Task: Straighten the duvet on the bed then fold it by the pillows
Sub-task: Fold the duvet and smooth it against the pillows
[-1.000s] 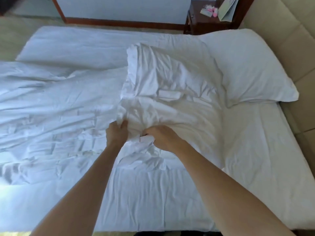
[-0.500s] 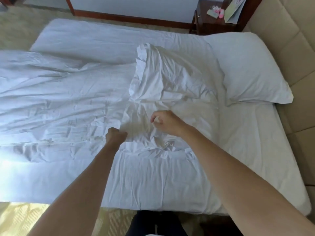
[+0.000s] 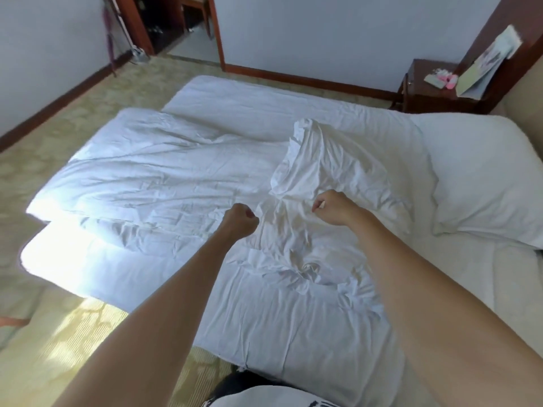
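**Inspector:** Since the earlier frame both hands have risen off the bunched cloth and drawn apart; the view now takes in more floor and the doorway.

**Clerk:** State of the hands?

**Inspector:** Left hand (image 3: 239,220) curled into a fist against the duvet (image 3: 164,174); whether cloth is held inside it I cannot tell; right hand (image 3: 333,207) also curled, fingers turned under, seemingly pinching a fold, though that too is unclear.

**Clerk:** Position of the duvet?

**Inspector:** Creased; spread across the foot half of the bed (image 3: 293,333), overhanging its foot edge; its top end heaped in a ridge at mid-bed, just beside the pillow (image 3: 482,183) at the head edge.

**Clerk:** Surroundings?

**Inspector:** A dark wooden nightstand (image 3: 426,95) stands past the far head corner; papers and small pink items upon it.
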A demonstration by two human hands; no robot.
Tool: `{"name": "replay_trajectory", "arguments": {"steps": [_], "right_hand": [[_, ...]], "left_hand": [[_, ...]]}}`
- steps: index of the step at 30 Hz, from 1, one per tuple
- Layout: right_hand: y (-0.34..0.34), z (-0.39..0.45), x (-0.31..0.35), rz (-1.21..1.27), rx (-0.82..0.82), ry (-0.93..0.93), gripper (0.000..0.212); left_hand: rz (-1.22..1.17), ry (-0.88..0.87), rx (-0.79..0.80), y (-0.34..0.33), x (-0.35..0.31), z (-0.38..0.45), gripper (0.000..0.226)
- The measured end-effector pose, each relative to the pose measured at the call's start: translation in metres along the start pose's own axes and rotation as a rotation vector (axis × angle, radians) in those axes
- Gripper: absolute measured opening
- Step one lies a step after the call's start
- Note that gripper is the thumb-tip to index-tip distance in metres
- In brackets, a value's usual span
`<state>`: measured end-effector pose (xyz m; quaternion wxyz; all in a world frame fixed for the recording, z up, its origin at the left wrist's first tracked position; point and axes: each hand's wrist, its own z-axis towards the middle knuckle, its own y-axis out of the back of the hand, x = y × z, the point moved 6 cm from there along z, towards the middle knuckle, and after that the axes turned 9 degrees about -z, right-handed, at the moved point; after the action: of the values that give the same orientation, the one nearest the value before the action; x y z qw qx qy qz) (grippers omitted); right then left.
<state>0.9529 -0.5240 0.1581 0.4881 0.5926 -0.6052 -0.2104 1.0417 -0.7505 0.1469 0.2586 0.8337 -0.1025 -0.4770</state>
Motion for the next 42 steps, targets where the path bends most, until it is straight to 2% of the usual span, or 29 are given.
{"name": "replay_trajectory", "arguments": {"steps": [2, 8, 14, 26, 34, 42], "right_hand": [[-0.001, 0.002, 0.011, 0.002, -0.010, 0.018, 0.021], [-0.020, 0.004, 0.079, -0.060, 0.117, 0.106, 0.020], [-0.019, 0.022, 0.169, -0.084, 0.082, 0.147, 0.018], [-0.085, 0.052, 0.390, -0.019, 0.140, 0.167, 0.019], [-0.113, 0.083, 0.489, -0.073, 0.184, 0.185, 0.019], [-0.155, 0.161, 0.592, -0.133, 0.217, 0.268, 0.016]], "left_hand": [[0.010, 0.025, 0.003, 0.012, 0.009, -0.004, 0.016], [0.001, 0.044, -0.015, 0.059, 0.036, -0.010, 0.018], [-0.033, 0.026, -0.037, 0.130, 0.070, -0.002, 0.014], [-0.079, 0.103, -0.069, 0.330, 0.217, 0.016, 0.011], [-0.156, 0.136, -0.066, 0.399, 0.271, 0.042, 0.012], [-0.199, 0.240, -0.126, 0.466, 0.345, 0.086, 0.011]]}}
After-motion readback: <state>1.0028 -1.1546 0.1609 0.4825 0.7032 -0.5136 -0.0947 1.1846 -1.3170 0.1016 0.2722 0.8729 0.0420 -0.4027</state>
